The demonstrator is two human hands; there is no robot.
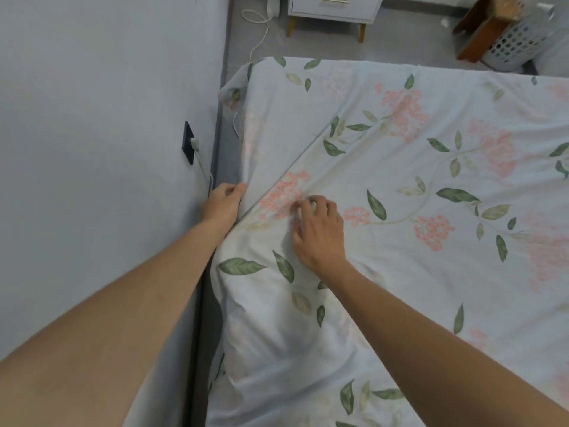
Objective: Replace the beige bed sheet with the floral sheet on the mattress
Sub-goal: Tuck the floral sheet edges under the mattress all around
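The floral sheet (400,186), white with pink blossoms and green leaves, lies spread over the mattress and covers its top. My left hand (223,203) grips the sheet's edge at the mattress side nearest the wall. My right hand (318,232) rests on top of the sheet with its fingers curled, pinching a fold of fabric beside a long diagonal crease. The far left corner of the sheet (235,87) hangs loosely over the mattress corner. No beige sheet is in view.
A grey wall (92,149) runs close along the bed's left side, with a black socket and white plug (192,143) and a cable in the narrow gap. Beyond the bed stand a white nightstand (334,9), a wooden piece (480,35) and a perforated white basket (512,46).
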